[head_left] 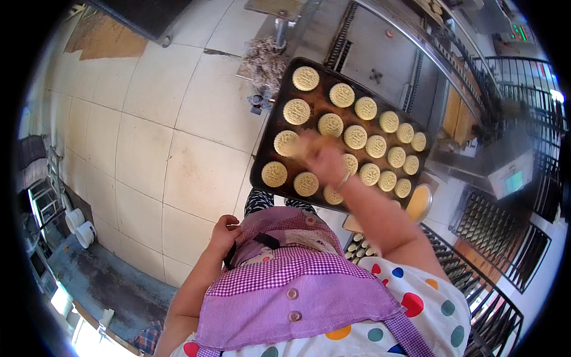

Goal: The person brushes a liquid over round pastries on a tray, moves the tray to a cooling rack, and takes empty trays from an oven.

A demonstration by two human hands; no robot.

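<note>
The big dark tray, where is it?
In the head view, the dark tray is above and right of centre, beneath the right hand, beyond the purple apron.

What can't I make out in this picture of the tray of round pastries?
All in the head view:
- Right hand: motion blur hides its fingers and whether it grips anything.
- Round pastries: the hand and right forearm cover part of the tray, so a full count is uncertain.
- Legs: the apron and tray hide most of them.
- Screen at right: too small to read.
</note>
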